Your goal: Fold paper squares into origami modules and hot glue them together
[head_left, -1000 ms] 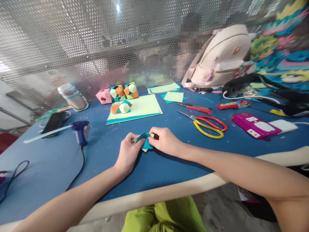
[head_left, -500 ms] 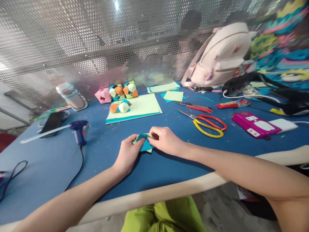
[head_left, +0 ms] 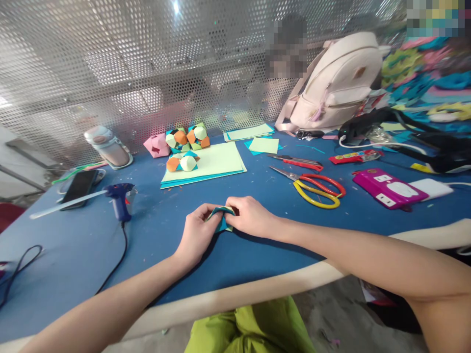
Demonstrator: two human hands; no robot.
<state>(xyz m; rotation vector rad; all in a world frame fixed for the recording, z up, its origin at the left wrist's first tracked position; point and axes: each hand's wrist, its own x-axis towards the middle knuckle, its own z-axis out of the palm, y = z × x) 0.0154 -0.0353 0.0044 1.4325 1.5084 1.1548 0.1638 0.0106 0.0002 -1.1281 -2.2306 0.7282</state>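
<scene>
A small piece of folded paper (head_left: pixel 223 225), blue with pale yellow-green edges, is pinched between both of my hands just above the front of the table. My left hand (head_left: pixel 196 230) is closed on its left side, the thumb pressed on the blue face. On the right side my right hand (head_left: pixel 252 215) grips it with bent fingers. The fingers hide part of the folds. Beyond my hands lies a stack of pale yellow-green and blue sheets (head_left: pixel 217 162), with an orange, white and blue folded paper piece (head_left: pixel 188 163) on it.
Scissors (head_left: pixel 320 196) and a red cutter (head_left: pixel 301 163) lie right of centre. A blue glue gun (head_left: pixel 120 201) stands left, its cord trailing forward. Folded paper balls (head_left: pixel 177 140), a bottle (head_left: pixel 108 147), a phone (head_left: pixel 79 189), a purple power strip (head_left: pixel 390 189) and a backpack (head_left: pixel 334 83) surround the area.
The paper between my hands has been bent, its upper edge now curving and less blue showing. My right hand has shifted slightly over it.
</scene>
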